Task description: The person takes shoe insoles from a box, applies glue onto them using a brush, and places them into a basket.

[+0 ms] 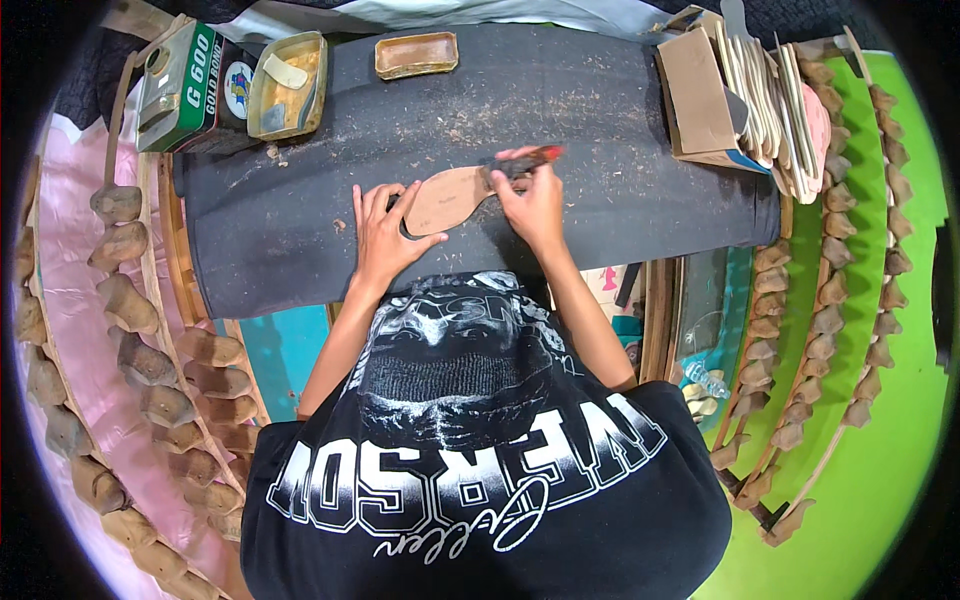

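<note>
Held the rounded left end of a tan sole-shaped piece (pixel 447 203) between thumb and forefinger of the left hand (pixel 385 222), with the other fingers spread and half bent above the dark cloth (pixel 600 115) over the worktop (pixel 178 240). Had the piece in front of the body, near the middle of the worktop, with its narrower end running right and far. Could not tell from overhead whether it was flat on the cloth or slightly lifted. Curled the right hand (pixel 530 195) closely round a dark, red-ended tool (pixel 547 154) at that narrower end; could not make out the tool's exact kind for blur. Had light shavings (pixel 455 135) scattered across the cloth, mostly beyond the piece. Had a green metal can (pixel 180 95) at far left, just beside a yellowish tray (pixel 285 117) with a pale flat piece (pixel 286 72) in it, and a small brown tray (pixel 417 70) at the far edge, left of centre. Had at far right a cardboard box (pixel 697 95) with pale, thin pieces (pixel 765 105) standing tilted inside. Had rows of brown shoe-shaped forms (pixel 132 305) on racks to left and right of the worktop.
</note>
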